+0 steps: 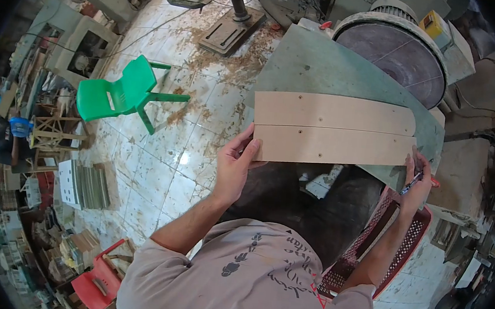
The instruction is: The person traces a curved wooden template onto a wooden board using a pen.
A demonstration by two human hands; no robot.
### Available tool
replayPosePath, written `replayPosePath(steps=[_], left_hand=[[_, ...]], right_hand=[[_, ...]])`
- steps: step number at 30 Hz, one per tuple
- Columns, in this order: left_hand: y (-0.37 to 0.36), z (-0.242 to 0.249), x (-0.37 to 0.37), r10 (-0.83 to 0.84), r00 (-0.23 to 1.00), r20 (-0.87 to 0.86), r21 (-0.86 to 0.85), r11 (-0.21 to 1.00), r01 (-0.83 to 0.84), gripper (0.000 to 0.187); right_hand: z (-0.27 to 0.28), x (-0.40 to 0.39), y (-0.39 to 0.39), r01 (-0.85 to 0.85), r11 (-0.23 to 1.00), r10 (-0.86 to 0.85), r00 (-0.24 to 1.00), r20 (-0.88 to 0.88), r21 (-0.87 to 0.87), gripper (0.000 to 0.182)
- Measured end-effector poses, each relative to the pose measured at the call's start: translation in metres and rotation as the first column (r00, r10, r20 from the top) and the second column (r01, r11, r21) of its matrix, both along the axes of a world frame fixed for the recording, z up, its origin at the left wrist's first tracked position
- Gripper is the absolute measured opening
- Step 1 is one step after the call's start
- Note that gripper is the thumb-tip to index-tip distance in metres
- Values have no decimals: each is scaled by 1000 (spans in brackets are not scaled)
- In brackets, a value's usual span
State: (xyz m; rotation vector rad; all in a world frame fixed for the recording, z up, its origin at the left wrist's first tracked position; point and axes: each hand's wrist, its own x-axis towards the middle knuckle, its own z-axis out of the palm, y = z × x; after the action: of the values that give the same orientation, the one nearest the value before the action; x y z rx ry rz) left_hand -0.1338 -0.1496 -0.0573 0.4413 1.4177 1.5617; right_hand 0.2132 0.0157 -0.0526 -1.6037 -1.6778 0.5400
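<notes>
Two long light-brown boards lie side by side, edges touching, on a grey-green work surface [309, 60]. Small dark holes show in both. The far board [357, 114] has a rounded right corner. My left hand [236, 165] grips the left end of the near board [336, 149], thumb on top and fingers beneath. At that board's right end is my right hand [415, 184], fingers closed on the edge and also round a pen [412, 183].
A round disc machine [391, 58] stands beyond the surface at the upper right. A red perforated crate [394, 261] is beside my right forearm. On the tiled floor are a green chair [124, 92], a red chair [98, 282] and stacked panels [89, 185].
</notes>
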Motion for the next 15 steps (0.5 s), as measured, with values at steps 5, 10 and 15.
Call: replayPosePath(steps=[5,10,15], left_hand=[[-1,2,-2,-31,999,-20,-26,999,31,47],[-1,-1,-1,-14,1000,-20,-12,1000,13,46],[0,2,-2,-23,999,-26,-9,1000,23,45]], right_hand=[[-3,1,1,4,1000,-4,1000,-14,12,30],[-7,3,2,-14,1000,15,999,-31,25,30],[-12,6,2,-44,993,44,999,3,112,24]])
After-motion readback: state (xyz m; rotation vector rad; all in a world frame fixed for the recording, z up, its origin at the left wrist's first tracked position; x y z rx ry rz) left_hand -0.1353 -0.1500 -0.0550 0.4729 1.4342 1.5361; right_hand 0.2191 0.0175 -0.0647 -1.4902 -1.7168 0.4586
